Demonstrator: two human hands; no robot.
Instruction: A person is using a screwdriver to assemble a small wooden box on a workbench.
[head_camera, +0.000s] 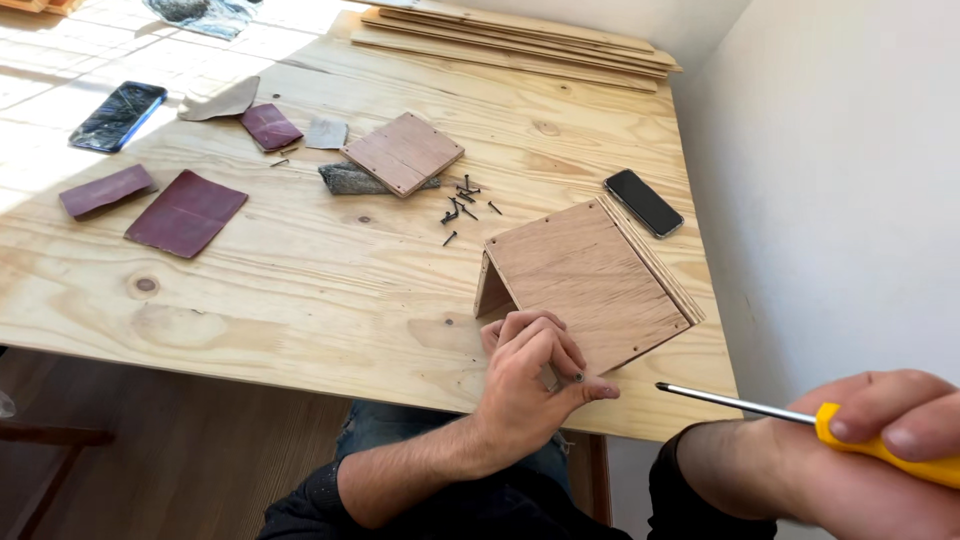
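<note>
Item: plywood box (590, 280), screw-fastening step in hand.
Head view: left hand (530, 375) is pinching a dark screw (578, 377) at the box's six-o'clock edge; right hand (880, 440) at four o'clock is gripping a yellow-handled screwdriver (800, 413). Next move likely calls for seating the tip in the screw head.

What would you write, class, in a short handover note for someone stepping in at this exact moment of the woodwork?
Left hand: pinching a small dark screw at the near edge of the slanted plywood box.
Right hand: gripping a yellow-handled screwdriver, its tip in the air, off the screw.
Spare black screws lie loose on the pale pine table, beside a square plywood piece.
Done: the box panels are joined, with screw heads showing along its edges.
Left: this screw is not yet driven.
</note>
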